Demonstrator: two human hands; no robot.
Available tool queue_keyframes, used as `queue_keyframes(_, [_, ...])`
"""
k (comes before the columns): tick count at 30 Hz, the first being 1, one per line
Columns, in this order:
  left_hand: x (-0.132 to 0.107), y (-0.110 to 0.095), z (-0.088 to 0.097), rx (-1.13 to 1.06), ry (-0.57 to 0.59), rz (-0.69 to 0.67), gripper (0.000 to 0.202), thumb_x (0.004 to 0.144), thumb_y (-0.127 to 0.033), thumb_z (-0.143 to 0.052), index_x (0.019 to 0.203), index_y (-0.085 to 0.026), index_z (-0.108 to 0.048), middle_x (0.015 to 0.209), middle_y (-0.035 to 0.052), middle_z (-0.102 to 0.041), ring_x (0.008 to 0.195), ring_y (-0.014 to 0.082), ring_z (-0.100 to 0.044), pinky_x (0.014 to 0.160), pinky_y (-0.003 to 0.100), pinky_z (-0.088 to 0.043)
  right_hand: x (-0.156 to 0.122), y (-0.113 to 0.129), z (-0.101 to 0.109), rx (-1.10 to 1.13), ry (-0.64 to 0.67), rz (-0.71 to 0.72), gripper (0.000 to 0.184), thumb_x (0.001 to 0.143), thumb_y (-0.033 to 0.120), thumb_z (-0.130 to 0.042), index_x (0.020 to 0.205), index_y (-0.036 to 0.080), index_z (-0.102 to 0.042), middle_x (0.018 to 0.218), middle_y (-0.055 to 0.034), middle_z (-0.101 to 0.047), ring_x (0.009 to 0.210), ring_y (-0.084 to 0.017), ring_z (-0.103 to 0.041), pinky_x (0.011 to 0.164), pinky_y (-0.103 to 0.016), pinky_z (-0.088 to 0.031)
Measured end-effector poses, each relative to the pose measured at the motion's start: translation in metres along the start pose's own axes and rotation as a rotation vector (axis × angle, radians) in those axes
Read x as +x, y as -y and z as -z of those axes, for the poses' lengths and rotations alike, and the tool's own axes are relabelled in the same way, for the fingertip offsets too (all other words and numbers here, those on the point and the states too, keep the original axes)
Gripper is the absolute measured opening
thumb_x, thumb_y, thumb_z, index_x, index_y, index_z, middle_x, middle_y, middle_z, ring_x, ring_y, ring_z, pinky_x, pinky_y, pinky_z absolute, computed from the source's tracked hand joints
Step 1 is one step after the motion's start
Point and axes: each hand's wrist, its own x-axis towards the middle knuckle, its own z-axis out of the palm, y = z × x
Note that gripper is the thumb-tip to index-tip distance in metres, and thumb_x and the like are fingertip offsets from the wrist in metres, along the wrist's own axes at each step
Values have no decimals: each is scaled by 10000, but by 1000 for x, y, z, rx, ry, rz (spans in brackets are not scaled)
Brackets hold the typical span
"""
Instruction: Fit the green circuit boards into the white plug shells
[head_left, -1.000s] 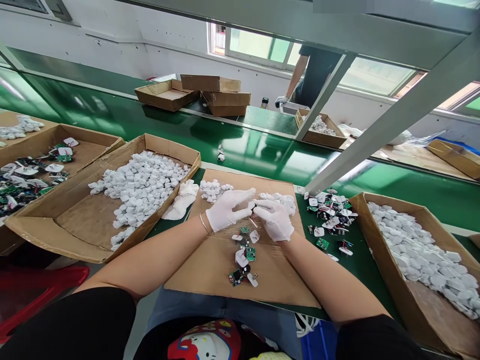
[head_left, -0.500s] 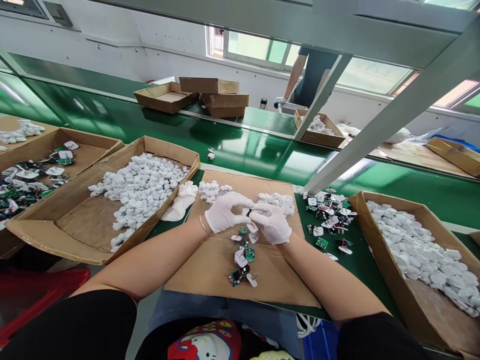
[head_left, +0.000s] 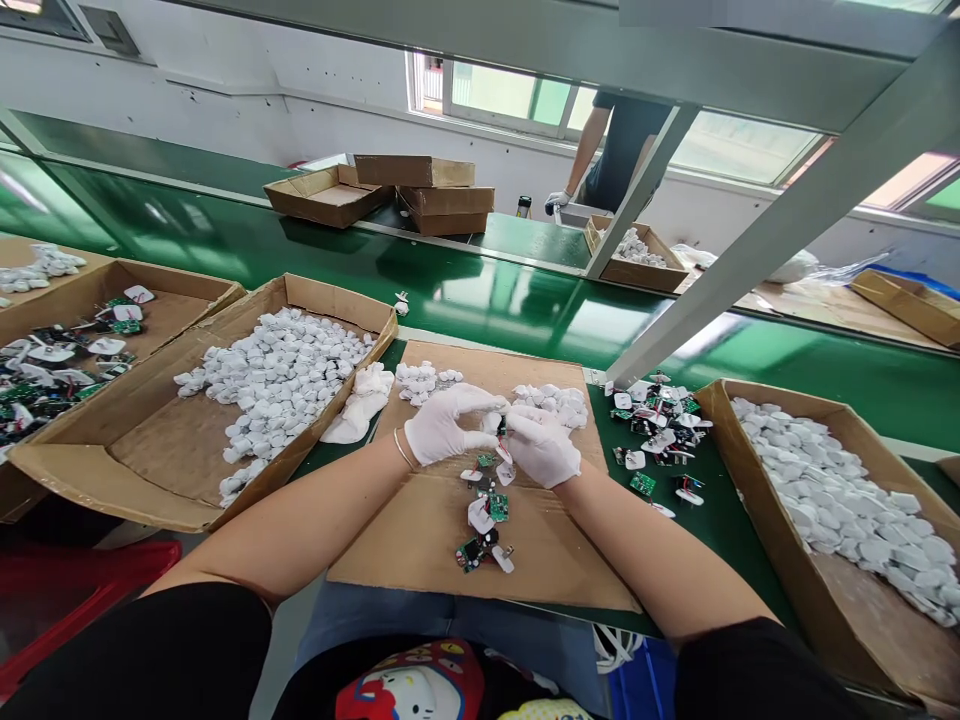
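Above a cardboard sheet [head_left: 420,540], my two white-gloved hands meet fingertip to fingertip. My left hand [head_left: 448,424] pinches a small white plastic piece [head_left: 491,422] between thumb and fingers. Closed on a small green-and-dark circuit board [head_left: 502,426], my right hand [head_left: 544,446] partly covers it. The two pieces are close together; whether they touch is hidden. Below the hands lies a line of circuit boards with white parts [head_left: 487,510]. Beyond them sit two heaps of white plastic pieces, one at left [head_left: 424,382] and one at right [head_left: 551,402].
Left stands a cardboard box of white pieces [head_left: 199,490], beside a box of circuit boards [head_left: 180,285]. More boards [head_left: 660,420] are piled right, near another box of white pieces [head_left: 787,580]. A slanted metal post [head_left: 750,240] crosses the green belt [head_left: 480,300]. A person [head_left: 619,150] stands opposite.
My fingers have shifted slightly, showing more of the white piece and the board between them. A small part on the green belt has moved left.
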Motion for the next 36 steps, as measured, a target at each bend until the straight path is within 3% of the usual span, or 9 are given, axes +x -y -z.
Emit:
queue_keyframes(4, [-1,-2,-2,50,-15,-23,561,637,-355,-836,1145,-189,-668,1038,72,-726,947,202,-664,898,339,-525,0,6,-3,-45,4,-17,277,822,424,-566,634,222,-576,741,-60,-600,726,-200,-548,619,-312,-464])
queue_keyframes(8, [-2,-2,-4,74,-7,-32,522,644,-348,-834,1114,-183,-676,979,64,-729,918,193,-659,872,333,-528,-2,13,-8,-6,29,-59,268,814,388,-555,617,206,-564,706,-43,-588,632,-160,-510,566,-282,-428])
queue_keyframes(13, [-2,-2,-7,116,2,-75,470,694,-391,-795,1107,-198,-677,980,74,-718,918,194,-641,862,341,-519,-4,12,-15,34,-70,-99,214,750,330,-597,604,183,-545,602,9,-534,510,-101,-405,477,-242,-316])
queue_keyframes(19, [-3,-4,-8,142,-12,-65,429,720,-356,-776,1114,-218,-679,956,63,-714,894,187,-639,834,334,-521,-6,14,-17,-138,-96,-50,290,773,420,-586,611,183,-543,618,-6,-531,568,-123,-435,515,-253,-356])
queue_keyframes(25, [-1,-9,-6,39,-17,-75,415,762,-317,-742,1152,-211,-649,811,16,-713,818,167,-644,832,333,-509,-5,16,-15,16,-59,-40,404,821,556,-494,604,216,-512,620,-27,-538,608,-168,-502,559,-296,-434])
queue_keyframes(31, [2,-11,-12,174,35,-112,385,790,-251,-699,1169,-229,-637,943,46,-709,868,183,-644,807,326,-489,-4,5,-11,-81,-97,-23,277,765,434,-645,825,167,-684,786,-38,-670,733,-175,-594,681,-294,-472])
queue_keyframes(36, [2,-9,-13,154,10,-101,366,775,-247,-708,1135,-228,-650,947,45,-709,841,183,-643,778,320,-496,-5,10,-14,-146,-132,-19,261,789,368,-608,898,150,-702,805,-40,-686,721,-168,-593,652,-275,-462])
